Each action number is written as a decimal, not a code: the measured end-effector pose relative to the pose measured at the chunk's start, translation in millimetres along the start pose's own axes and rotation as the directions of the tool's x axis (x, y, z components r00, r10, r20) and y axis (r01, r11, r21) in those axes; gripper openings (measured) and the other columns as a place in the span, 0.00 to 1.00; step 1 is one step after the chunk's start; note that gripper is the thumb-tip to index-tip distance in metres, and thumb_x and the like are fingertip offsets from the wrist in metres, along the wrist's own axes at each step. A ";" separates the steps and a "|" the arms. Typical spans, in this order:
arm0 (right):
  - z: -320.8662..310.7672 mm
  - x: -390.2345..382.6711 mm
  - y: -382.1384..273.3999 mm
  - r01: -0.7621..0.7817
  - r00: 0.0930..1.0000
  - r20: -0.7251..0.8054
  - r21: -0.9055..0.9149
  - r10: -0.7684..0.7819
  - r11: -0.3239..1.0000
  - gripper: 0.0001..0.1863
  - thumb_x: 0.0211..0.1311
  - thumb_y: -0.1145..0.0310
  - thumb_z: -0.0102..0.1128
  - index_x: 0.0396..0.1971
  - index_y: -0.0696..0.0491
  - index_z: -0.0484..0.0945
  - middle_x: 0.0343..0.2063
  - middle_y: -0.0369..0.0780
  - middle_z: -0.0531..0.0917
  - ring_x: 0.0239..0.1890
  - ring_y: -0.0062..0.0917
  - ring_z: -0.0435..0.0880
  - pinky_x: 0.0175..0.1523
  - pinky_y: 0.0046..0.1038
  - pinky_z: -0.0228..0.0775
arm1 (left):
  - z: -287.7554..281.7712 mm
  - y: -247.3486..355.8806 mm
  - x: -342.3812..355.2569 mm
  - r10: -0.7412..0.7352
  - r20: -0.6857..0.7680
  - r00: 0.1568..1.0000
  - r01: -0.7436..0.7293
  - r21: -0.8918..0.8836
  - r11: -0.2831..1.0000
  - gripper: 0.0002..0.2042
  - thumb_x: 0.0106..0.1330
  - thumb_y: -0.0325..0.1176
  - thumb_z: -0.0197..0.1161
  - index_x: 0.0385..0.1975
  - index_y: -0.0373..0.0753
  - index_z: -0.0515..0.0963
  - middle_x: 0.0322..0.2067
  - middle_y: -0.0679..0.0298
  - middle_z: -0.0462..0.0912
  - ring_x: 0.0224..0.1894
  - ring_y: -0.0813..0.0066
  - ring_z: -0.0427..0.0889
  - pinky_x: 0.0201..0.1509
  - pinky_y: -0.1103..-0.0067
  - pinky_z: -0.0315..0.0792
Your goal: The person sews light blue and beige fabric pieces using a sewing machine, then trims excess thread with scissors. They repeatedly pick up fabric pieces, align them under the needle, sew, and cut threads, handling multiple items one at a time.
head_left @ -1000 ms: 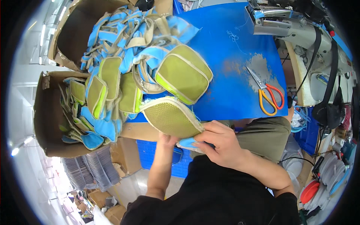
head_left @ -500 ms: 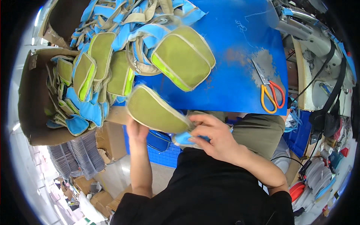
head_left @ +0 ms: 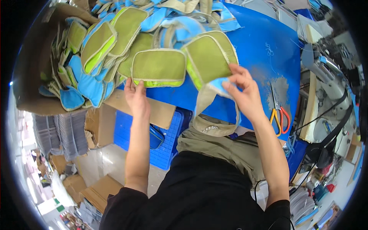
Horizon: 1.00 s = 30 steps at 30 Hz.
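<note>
My left hand [head_left: 136, 97] pinches the lower edge of a flat olive-green mesh pouch [head_left: 159, 66] with beige binding and a lime side, over the table's front edge. At the centre right, my right hand [head_left: 243, 88] closes its thumb and fingers on a beige-and-blue strap [head_left: 205, 101], which loops down over the table's front edge. Beside those fingers lies a second green mesh pouch [head_left: 209, 57]; whether the strap is joined to it cannot be made out. Blue-and-beige straps [head_left: 184, 28] lie behind it, partly blurred.
A cardboard box [head_left: 36, 65] stuffed with green and blue pouches stands at the left. Scissors [head_left: 278, 111] with orange and red handles lie at the right of the blue table [head_left: 264, 32]. A sewing machine [head_left: 326, 73] stands farther right; a blue crate [head_left: 168, 145] sits below.
My left hand has brought the held pouch up and left, flat above the table edge. My right hand has moved up and right, now gripping a strap beside the second pouch. The view has shifted.
</note>
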State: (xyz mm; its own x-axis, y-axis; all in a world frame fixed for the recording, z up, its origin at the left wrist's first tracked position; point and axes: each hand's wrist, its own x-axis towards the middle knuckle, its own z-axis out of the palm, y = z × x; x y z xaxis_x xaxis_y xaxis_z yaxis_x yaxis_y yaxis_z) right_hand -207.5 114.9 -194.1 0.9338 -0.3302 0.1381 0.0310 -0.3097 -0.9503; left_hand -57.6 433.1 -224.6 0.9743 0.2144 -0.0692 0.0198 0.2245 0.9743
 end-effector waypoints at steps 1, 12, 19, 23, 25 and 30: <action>4.9 10.5 6.5 -0.044 0.997 -0.056 -0.005 0.044 0.999 0.10 0.62 0.65 0.73 0.37 0.55 0.88 0.64 0.49 0.76 0.61 0.39 0.79 0.59 0.34 0.72 | -0.6 -8.1 -2.0 0.048 0.008 0.999 -0.048 -0.028 0.998 0.31 0.69 0.20 0.65 0.71 0.29 0.61 0.67 0.56 0.71 0.64 0.68 0.72 0.66 0.73 0.69; 19.1 9.3 4.1 -0.250 0.962 -0.036 0.294 0.272 0.923 0.10 0.66 0.66 0.70 0.34 0.58 0.85 0.24 0.30 0.80 0.26 0.12 0.71 0.33 0.20 0.63 | 1.9 -9.3 -32.1 0.382 0.132 0.915 -0.400 0.422 0.813 0.25 0.70 0.20 0.63 0.66 0.33 0.68 0.66 0.54 0.71 0.65 0.66 0.71 0.69 0.70 0.67; -37.2 -66.4 4.7 -0.247 0.909 -0.004 0.800 0.417 0.547 0.06 0.74 0.68 0.64 0.36 0.54 0.81 0.34 0.33 0.87 0.35 0.13 0.83 0.43 0.20 0.76 | 36.3 7.6 -107.6 0.225 0.519 0.825 -0.350 0.156 0.923 0.10 0.72 0.20 0.59 0.50 0.33 0.79 0.49 0.56 0.84 0.52 0.68 0.82 0.61 0.73 0.73; -51.2 -98.6 -1.2 -0.115 0.961 -0.169 0.472 0.218 0.874 0.04 0.69 0.73 0.67 0.35 0.57 0.82 0.41 0.36 0.85 0.41 0.19 0.81 0.50 0.23 0.70 | 88.4 39.3 -133.2 0.105 0.901 0.422 -0.414 0.088 0.906 0.11 0.76 0.27 0.54 0.50 0.30 0.81 0.45 0.54 0.88 0.49 0.65 0.86 0.59 0.72 0.75; -47.8 -94.9 -37.7 0.003 0.981 -0.195 0.058 0.009 0.998 0.05 0.61 0.76 0.71 0.34 0.60 0.84 0.40 0.40 0.85 0.41 0.24 0.80 0.48 0.25 0.69 | 116.0 45.7 -133.2 -0.062 0.927 0.369 -0.219 0.151 0.964 0.16 0.78 0.33 0.51 0.48 0.27 0.82 0.43 0.54 0.89 0.49 0.65 0.86 0.59 0.73 0.74; -53.8 -98.5 -77.4 -0.014 0.981 -0.194 -0.182 -0.022 0.983 0.07 0.57 0.74 0.75 0.33 0.56 0.85 0.39 0.44 0.84 0.40 0.35 0.81 0.42 0.31 0.72 | 159.3 5.8 -123.2 -0.609 0.786 -0.108 0.358 0.602 0.714 0.18 0.75 0.35 0.55 0.57 0.30 0.80 0.52 0.55 0.86 0.54 0.64 0.85 0.62 0.70 0.74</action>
State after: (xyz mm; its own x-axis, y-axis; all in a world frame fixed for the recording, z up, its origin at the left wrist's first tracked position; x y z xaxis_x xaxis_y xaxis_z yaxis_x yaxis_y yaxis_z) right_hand -321.1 123.5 -119.1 0.8461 -0.4896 0.2106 -0.0473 -0.4625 -0.8853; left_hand -141.8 256.5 -176.2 0.0594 -0.9068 -0.4173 0.4982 -0.3353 0.7996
